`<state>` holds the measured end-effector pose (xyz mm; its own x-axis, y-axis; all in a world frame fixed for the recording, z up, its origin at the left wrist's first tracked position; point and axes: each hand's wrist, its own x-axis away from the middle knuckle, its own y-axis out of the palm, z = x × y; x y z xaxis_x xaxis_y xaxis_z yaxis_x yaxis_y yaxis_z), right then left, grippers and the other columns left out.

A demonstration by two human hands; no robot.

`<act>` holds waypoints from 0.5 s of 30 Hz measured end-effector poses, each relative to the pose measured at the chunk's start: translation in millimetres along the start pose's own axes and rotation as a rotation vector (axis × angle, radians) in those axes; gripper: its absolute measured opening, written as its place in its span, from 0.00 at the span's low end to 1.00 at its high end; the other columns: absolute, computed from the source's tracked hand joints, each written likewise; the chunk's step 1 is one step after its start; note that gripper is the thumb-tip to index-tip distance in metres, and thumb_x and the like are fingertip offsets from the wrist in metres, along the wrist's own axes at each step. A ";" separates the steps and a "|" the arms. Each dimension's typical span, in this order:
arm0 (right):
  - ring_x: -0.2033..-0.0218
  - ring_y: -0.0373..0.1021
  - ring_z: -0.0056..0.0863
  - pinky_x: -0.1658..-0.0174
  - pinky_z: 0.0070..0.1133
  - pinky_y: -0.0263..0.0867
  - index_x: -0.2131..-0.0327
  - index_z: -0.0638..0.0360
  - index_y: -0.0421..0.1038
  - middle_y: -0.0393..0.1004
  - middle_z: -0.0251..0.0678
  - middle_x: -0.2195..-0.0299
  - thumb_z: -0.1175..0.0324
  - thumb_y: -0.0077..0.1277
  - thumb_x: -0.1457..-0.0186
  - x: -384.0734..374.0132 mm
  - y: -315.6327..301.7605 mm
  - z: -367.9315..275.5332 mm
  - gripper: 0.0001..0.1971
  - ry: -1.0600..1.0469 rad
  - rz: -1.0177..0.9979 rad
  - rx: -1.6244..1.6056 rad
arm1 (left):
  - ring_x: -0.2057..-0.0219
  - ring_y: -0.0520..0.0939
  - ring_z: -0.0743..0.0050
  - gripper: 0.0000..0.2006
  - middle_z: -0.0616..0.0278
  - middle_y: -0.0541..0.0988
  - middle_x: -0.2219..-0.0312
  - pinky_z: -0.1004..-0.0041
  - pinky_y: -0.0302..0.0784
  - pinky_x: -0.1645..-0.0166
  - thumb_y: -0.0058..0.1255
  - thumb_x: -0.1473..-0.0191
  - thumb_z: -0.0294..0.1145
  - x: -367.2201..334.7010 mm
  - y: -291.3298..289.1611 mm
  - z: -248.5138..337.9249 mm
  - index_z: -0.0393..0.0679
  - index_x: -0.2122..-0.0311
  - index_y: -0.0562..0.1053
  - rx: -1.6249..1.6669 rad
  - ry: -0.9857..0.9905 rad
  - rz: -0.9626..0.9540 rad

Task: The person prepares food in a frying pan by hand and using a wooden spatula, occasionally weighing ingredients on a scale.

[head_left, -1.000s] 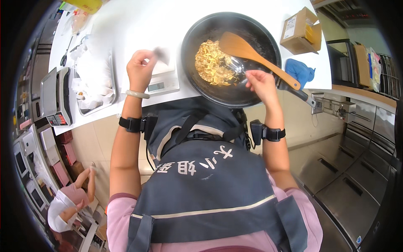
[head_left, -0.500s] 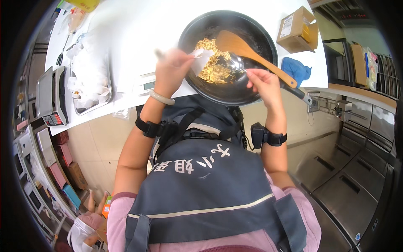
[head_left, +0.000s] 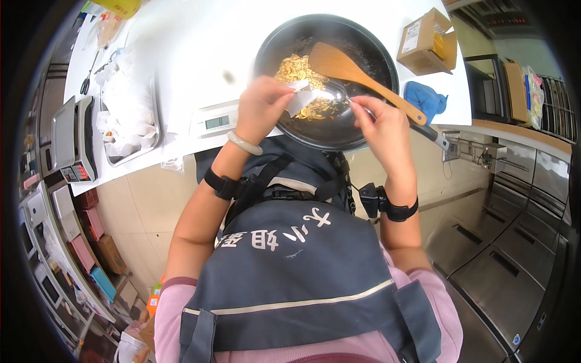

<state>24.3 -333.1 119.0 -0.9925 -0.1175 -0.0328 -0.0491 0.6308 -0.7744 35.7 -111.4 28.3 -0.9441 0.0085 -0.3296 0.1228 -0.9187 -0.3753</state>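
Observation:
My left hand (head_left: pixel 261 109) pinches a small white paper packet (head_left: pixel 301 101) above the near left part of a black pan (head_left: pixel 363 39). In my right hand (head_left: pixel 385 124) is the handle of a metal spoon (head_left: pixel 334 92), its bowl close to the packet and over the pan. Golden-brown flakes (head_left: pixel 295 68) lie in the pan, partly hidden by the packet and spoon. A wooden spatula (head_left: pixel 342 66) rests across the pan with its handle over the right rim. Whether the spoon holds any flakes I cannot tell.
Left of the pan sits a small white kitchen scale (head_left: pixel 213 121). Further left are a metal tray (head_left: pixel 158 134) of white packets and a larger scale (head_left: pixel 72 133). Right of the pan lie a blue cloth (head_left: pixel 425 101) and an open cardboard box (head_left: pixel 417 45). Another person (head_left: pixel 130 345) is at lower left.
My left hand has moved right with the packet, uncovering the small scale's display. The right hand and spoon have shifted slightly left, nearer the packet. The person at lower left has moved lower, mostly out of view.

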 end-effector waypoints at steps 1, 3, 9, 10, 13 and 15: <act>0.78 0.73 0.34 0.74 0.24 0.66 0.69 0.59 0.75 0.75 0.41 0.77 0.67 0.53 0.50 0.5 0.3 -0.6 0.07 -0.002 -0.002 0.000 | 0.76 0.70 0.83 0.03 0.67 0.75 0.75 0.83 0.64 0.74 0.58 0.57 0.24 0.3 0.4 -0.2 0.40 0.73 0.77 0.003 -0.007 0.002; 0.78 0.72 0.38 0.74 0.25 0.66 0.69 0.58 0.75 0.74 0.41 0.78 0.68 0.53 0.51 0.9 0.9 -1.7 0.07 -0.089 0.071 0.054 | 0.77 0.70 0.84 0.03 0.67 0.74 0.75 0.83 0.63 0.74 0.58 0.57 0.24 0.5 1.4 -1.0 0.40 0.73 0.77 0.006 -0.014 0.007; 0.80 0.72 0.28 0.75 0.20 0.65 0.68 0.59 0.75 0.74 0.39 0.79 0.68 0.52 0.50 1.1 2.8 3.3 0.07 0.115 -0.009 -0.118 | 0.79 0.67 0.86 0.04 0.68 0.74 0.76 0.84 0.61 0.75 0.59 0.58 0.23 0.5 6.2 1.7 0.39 0.73 0.77 0.053 -0.044 0.024; 0.80 0.72 0.28 0.75 0.20 0.65 0.68 0.59 0.75 0.74 0.39 0.79 0.68 0.52 0.50 2.1 4.4 8.2 0.07 0.108 -0.014 -0.118 | 0.79 0.66 0.86 0.04 0.68 0.74 0.76 0.84 0.61 0.76 0.59 0.58 0.23 0.6 7.2 2.7 0.39 0.73 0.77 0.073 -0.069 0.014; 0.81 0.72 0.24 0.75 0.18 0.64 0.68 0.59 0.75 0.74 0.38 0.80 0.69 0.52 0.50 5.2 8.2 15.7 0.07 0.147 0.014 -0.234 | 0.80 0.65 0.87 0.04 0.68 0.74 0.76 0.85 0.60 0.76 0.59 0.58 0.23 0.1 10.4 2.7 0.39 0.73 0.78 0.098 -0.083 0.002; 0.81 0.72 0.26 0.75 0.19 0.65 0.68 0.59 0.75 0.74 0.38 0.80 0.69 0.52 0.50 6.2 7.2 12.5 0.06 0.049 0.057 -0.121 | 0.80 0.65 0.87 0.04 0.68 0.74 0.76 0.85 0.60 0.77 0.59 0.58 0.23 -0.2 12.2 1.3 0.39 0.73 0.78 0.128 -0.076 0.008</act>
<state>19.2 -338.8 105.3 -0.9982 -0.0430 -0.0415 -0.0025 0.7234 -0.6904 37.0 -123.1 24.9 -0.9643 -0.0248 -0.2636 0.0953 -0.9614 -0.2580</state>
